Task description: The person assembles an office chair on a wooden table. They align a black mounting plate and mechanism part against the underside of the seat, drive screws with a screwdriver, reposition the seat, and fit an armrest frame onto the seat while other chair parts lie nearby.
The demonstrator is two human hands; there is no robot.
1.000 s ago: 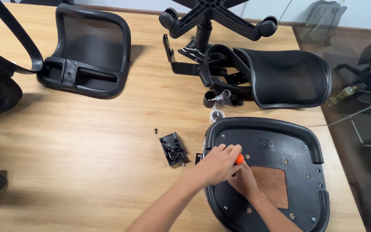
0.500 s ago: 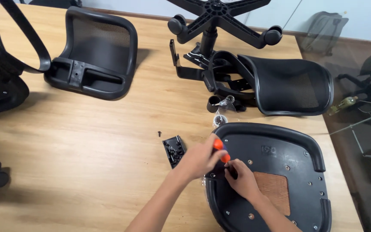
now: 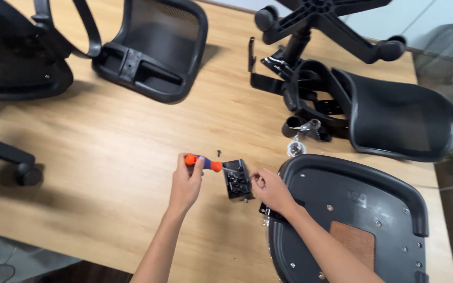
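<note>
My left hand [image 3: 185, 183] grips an orange and blue screwdriver [image 3: 203, 162], its tip pointing right toward a small black box of screws [image 3: 236, 180] on the wooden table [image 3: 111, 152]. On the other side of the box is my right hand [image 3: 269, 189], fingers curled near its right edge; whether it holds a screw I cannot tell. Its wrist lies over the left rim of an upturned black seat pan [image 3: 352, 209], whose underside shows several screw heads and a brown patch [image 3: 356, 243].
A black mesh backrest [image 3: 399, 115] and a wheeled chair base [image 3: 321, 21] lie at the far right. Another black chair shell [image 3: 153, 47] lies at the far middle, more chair parts [image 3: 17, 63] at the left. A loose screw [image 3: 218, 152] lies beyond the box.
My left hand has carried the screwdriver left, off the seat pan, to beside the box of screws. My right hand has come off the seat to the box. The camera has moved closer.
</note>
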